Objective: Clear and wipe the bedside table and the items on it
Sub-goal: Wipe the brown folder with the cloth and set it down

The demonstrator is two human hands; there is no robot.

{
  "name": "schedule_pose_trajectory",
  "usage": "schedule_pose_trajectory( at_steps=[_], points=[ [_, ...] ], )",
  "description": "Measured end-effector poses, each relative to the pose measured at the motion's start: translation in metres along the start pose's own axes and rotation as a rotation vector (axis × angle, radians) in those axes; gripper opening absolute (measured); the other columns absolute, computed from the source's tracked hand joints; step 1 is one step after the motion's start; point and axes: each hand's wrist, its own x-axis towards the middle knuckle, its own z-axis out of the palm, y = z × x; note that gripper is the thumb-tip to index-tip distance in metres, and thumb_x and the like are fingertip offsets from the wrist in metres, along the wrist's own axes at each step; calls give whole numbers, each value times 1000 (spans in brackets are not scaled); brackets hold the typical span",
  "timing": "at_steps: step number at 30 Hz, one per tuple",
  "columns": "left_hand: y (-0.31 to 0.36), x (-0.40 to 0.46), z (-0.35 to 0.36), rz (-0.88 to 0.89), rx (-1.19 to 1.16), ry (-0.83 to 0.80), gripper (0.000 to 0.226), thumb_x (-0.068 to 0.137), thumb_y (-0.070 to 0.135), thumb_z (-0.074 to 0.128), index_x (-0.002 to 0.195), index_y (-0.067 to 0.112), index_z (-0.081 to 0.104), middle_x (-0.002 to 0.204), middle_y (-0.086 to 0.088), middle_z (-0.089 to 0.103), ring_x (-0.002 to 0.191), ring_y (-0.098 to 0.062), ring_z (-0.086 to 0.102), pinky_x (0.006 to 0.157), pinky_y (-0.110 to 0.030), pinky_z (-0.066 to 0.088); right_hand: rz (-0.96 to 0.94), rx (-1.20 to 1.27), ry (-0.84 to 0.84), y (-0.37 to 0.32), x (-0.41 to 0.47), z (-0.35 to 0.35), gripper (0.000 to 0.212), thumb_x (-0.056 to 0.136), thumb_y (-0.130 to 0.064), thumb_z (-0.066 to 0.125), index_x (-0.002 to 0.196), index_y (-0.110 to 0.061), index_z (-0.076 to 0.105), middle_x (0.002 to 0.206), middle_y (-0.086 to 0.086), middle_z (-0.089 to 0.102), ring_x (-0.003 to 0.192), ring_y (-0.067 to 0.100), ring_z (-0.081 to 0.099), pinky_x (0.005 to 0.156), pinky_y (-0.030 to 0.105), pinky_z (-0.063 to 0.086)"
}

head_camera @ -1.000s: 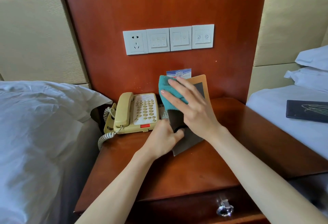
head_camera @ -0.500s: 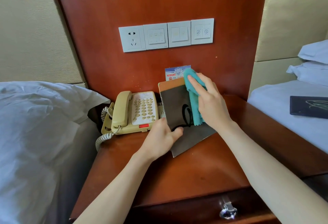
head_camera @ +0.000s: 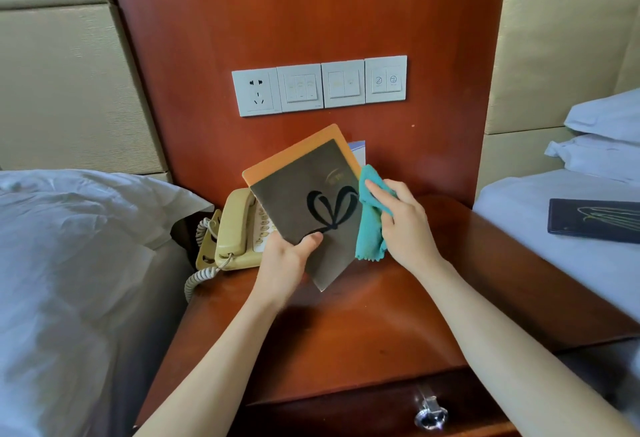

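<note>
I see a bedside table (head_camera: 346,332) made of red-brown wood, smooth and shiny, with light bouncing off its top. The wall panel (head_camera: 311,14) behind it is the same shiny wood. The drawer knob (head_camera: 430,414) at the near edge looks like bright, shiny metal. The phone (head_camera: 231,228) on the left is smooth cream plastic with a curly plastic cord (head_camera: 199,277). The booklet (head_camera: 311,208) looks like thin card, with a dull grey-brown cover and an orange edge. The cloth (head_camera: 370,225) is soft, fuzzy teal fabric. The switches (head_camera: 320,85) are smooth white plastic. The bedding (head_camera: 69,246) on the left is soft, wrinkly white cloth. The wall pads (head_camera: 62,73) look like rough, dull beige fabric.
</note>
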Motion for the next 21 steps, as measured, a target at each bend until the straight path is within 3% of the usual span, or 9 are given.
schedule_pose_trajectory(
  at_steps=[4, 6, 9, 14, 18, 21],
  points=[
    [-3, 4, -2, -15, -80, 151, 20, 91, 5, 62, 104, 18, 68, 99, 13, 75, 93, -4, 69, 72, -14, 52, -11, -57, -67, -5, -4, 4, 53, 90, 5, 54, 138, -18, 49, 139, 1, 42, 123, 14, 42, 93, 19, 42],
    [-5, 7, -4, -40, -139, 223, 19, 91, 7, 62, 106, 17, 67, 101, 9, 75, 94, -8, 69, 75, -22, 56, -16, -55, -82, -9, -5, 5, 54, 90, 7, 53, 138, -18, 49, 139, 1, 42, 123, 13, 40, 91, 17, 41],
    [-7, 11, -6, -114, -230, 301, 17, 92, 12, 63, 105, 22, 66, 102, 6, 75, 93, -14, 70, 69, -31, 57, -34, -1, -122, -14, -7, 7, 56, 90, 8, 50, 138, -20, 49, 139, -1, 41, 127, 13, 39, 96, 20, 41],
    [-10, 12, -4, -105, -185, 237, 18, 94, 36, 59, 111, 32, 65, 112, 7, 72, 103, -16, 69, 81, -38, 56, -55, 28, -176, -20, -11, 11, 54, 90, 7, 52, 134, -24, 54, 142, -3, 38, 133, 11, 33, 104, 26, 41],
    [-10, 12, -5, -174, -224, 202, 48, 87, 71, 36, 109, 41, 67, 111, 13, 72, 102, -10, 69, 68, -23, 57, -227, 3, -200, -32, -15, 9, 54, 83, 13, 53, 129, -16, 59, 135, -1, 47, 124, 14, 36, 98, 38, 48],
    [-11, 17, -8, -248, -255, 246, 59, 91, 71, 23, 102, 39, 72, 109, 8, 73, 104, -16, 68, 80, -37, 57, -399, -41, -227, -45, -20, 11, 59, 77, 15, 57, 130, -12, 58, 132, 5, 53, 120, 24, 42, 93, 39, 50]
  ],
)
